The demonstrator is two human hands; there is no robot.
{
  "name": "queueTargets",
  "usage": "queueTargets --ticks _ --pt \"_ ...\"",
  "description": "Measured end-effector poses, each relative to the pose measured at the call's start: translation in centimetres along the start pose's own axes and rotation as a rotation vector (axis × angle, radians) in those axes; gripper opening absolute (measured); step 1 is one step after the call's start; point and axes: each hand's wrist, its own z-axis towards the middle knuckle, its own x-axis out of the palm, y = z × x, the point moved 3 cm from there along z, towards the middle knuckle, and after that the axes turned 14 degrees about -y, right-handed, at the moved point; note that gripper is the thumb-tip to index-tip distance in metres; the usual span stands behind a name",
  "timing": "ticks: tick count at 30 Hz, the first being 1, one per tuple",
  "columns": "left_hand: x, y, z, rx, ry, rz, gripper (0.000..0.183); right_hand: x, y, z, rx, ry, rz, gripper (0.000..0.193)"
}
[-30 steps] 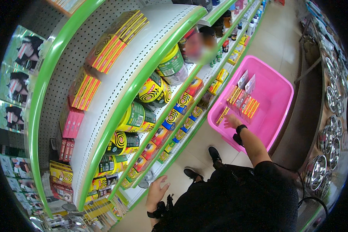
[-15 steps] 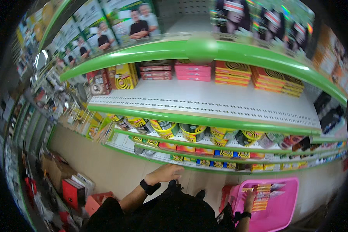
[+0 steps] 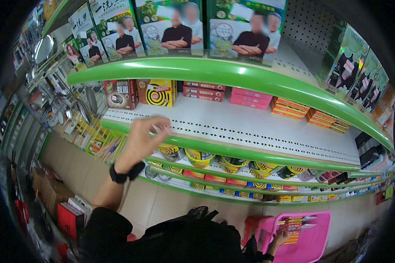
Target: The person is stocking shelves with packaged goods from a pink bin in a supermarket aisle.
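My left hand [image 3: 145, 138] is raised just in front of the green-edged shelf [image 3: 232, 151], fingers loosely bent and apart, with nothing seen in them. Behind it on that shelf stand a yellow mosquito coil box [image 3: 157, 93] with a black spiral and a dark red box [image 3: 120, 94]. At lower right my right hand [image 3: 281, 235] reaches into a pink basket [image 3: 322, 239]. Its fingers are bent against the near-left side of a stack of orange and yellow boxes [image 3: 295, 229]; the small view of them hides part of the grip.
Red boxes [image 3: 202, 93], pink boxes [image 3: 251, 99] and orange boxes [image 3: 289, 108] lie stacked along the shelf's back. Round yellow-black tubs [image 3: 199, 158] fill the level below. Above, a green shelf edge [image 3: 197, 69] juts out. Cartons [image 3: 52, 190] stand on the floor at left.
My left hand has risen from low over the floor to the shelf edge. The view has turned left and come closer to the shelves. My right hand stays at the boxes in the basket.
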Motion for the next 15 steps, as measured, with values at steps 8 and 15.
queueTargets --ticks 8,15 --pt "1.5 6.0 15.1 0.457 0.199 0.412 0.062 2.6 2.5 -10.9 -0.232 -0.055 0.065 0.015" --pt "1.1 9.9 17.1 0.361 0.257 0.667 0.076 10.5 11.4 -15.7 -0.463 -0.067 -0.169 0.018"
